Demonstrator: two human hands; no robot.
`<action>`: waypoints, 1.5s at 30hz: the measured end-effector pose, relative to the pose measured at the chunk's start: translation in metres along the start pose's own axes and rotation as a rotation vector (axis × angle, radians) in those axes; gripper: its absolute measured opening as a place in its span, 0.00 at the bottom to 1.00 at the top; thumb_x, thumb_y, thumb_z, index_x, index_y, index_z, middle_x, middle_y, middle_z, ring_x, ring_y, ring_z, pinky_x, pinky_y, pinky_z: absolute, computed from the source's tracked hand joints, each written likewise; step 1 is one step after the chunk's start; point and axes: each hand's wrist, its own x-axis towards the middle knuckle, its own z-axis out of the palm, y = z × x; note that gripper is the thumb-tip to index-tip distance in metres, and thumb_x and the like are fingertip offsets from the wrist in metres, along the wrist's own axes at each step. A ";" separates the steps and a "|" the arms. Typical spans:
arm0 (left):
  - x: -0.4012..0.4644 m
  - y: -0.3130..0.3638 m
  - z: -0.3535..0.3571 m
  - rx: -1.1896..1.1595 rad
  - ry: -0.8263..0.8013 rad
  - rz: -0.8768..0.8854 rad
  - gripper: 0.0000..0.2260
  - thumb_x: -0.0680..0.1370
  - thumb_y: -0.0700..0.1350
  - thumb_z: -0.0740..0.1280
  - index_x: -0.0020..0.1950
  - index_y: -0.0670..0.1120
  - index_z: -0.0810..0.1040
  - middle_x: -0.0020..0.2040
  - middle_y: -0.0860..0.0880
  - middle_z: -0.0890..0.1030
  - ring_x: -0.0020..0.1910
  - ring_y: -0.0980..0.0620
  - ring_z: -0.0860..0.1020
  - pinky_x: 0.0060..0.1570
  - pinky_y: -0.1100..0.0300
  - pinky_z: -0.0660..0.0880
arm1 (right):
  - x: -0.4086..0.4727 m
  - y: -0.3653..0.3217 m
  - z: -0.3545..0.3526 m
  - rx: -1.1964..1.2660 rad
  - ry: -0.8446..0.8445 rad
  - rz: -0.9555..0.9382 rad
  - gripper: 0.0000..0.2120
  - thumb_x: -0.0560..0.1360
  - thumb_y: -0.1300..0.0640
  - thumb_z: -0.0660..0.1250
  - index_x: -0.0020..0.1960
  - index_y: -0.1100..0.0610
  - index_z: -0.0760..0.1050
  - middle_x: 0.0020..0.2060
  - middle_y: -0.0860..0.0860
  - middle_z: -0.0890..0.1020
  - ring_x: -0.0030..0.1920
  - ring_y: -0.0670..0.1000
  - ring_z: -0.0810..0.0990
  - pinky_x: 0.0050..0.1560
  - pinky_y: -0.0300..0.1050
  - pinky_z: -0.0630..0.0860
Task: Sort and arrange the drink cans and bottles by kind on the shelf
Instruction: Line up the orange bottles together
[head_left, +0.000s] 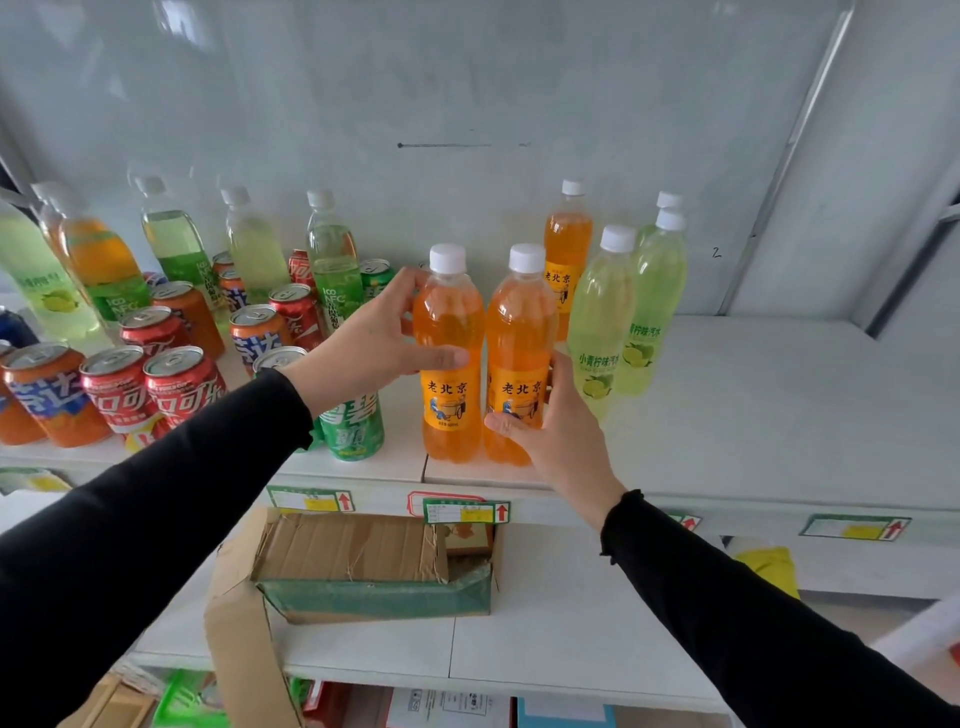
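White shelf (753, 415) held full, heavy, slippery orange bottles; left hand (363, 338) gripped one bottle (449, 332), right hand (561, 441) its neighbour (519, 332), mid-body.

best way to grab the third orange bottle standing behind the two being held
Judging by its pose, take the rear orange bottle round its bare upper body, just below the white cap, reaching down from above and the front. It stands upright, but its lower half is hidden behind the front orange bottle and a lime bottle crowds its right side, so only the top is free.
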 end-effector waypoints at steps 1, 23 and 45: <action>0.000 0.000 0.000 0.003 -0.002 0.003 0.32 0.68 0.55 0.80 0.67 0.54 0.68 0.58 0.57 0.81 0.57 0.54 0.81 0.56 0.47 0.81 | 0.000 0.000 0.000 -0.007 0.000 0.002 0.37 0.71 0.43 0.77 0.72 0.43 0.58 0.57 0.36 0.76 0.48 0.28 0.74 0.42 0.25 0.66; 0.002 -0.018 0.015 0.091 0.077 0.037 0.33 0.70 0.51 0.79 0.69 0.53 0.66 0.59 0.58 0.80 0.57 0.57 0.79 0.56 0.58 0.74 | 0.000 0.008 0.003 0.036 -0.033 0.043 0.34 0.74 0.50 0.76 0.72 0.45 0.61 0.58 0.37 0.78 0.54 0.37 0.78 0.52 0.30 0.72; 0.119 -0.052 0.014 0.201 0.127 -0.008 0.38 0.70 0.55 0.78 0.72 0.52 0.61 0.59 0.48 0.80 0.54 0.47 0.81 0.52 0.47 0.81 | 0.105 0.029 0.051 0.148 0.183 0.219 0.37 0.76 0.63 0.73 0.77 0.49 0.56 0.67 0.49 0.75 0.67 0.52 0.76 0.70 0.56 0.72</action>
